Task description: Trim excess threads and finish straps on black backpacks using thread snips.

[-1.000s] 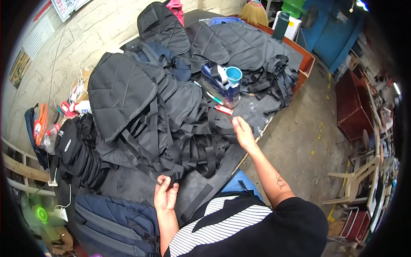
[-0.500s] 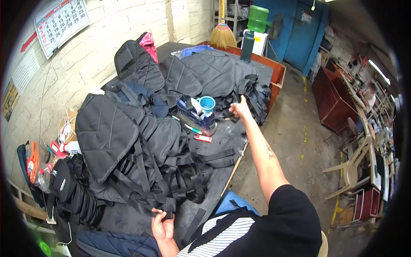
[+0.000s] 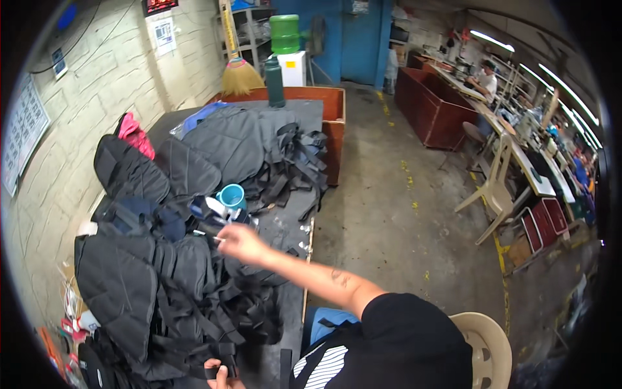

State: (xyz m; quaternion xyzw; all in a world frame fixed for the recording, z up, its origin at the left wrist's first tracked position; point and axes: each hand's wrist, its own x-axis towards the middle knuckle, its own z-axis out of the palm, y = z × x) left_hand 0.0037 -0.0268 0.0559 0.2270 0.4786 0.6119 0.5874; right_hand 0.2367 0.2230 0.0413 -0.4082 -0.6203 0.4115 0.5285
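Note:
My right hand (image 3: 241,242) reaches over the table beside a dark blue holder (image 3: 202,209) with white items and a turquoise cup (image 3: 232,196). Its fingers are pinched together, and a small whitish thing shows at their tips, too small to name. Low in the picture, my left hand (image 3: 222,377) grips the end of a black webbing strap (image 3: 225,353). That strap lies against a heap of black padded bag panels (image 3: 116,285) with many loose straps. More black panels (image 3: 227,139) are piled farther back, beyond the cup.
A dark green bottle (image 3: 275,83) stands at the table's far end, by a reddish-brown wooden bin (image 3: 334,129). A straw broom (image 3: 241,76) leans behind. To the right are a plastic chair (image 3: 492,185) and a long workbench (image 3: 518,168), where another person (image 3: 484,81) sits.
My right hand has come back from the far pile of straps to beside the cup and holder. The view has swung to the right. My left hand keeps its hold on the strap.

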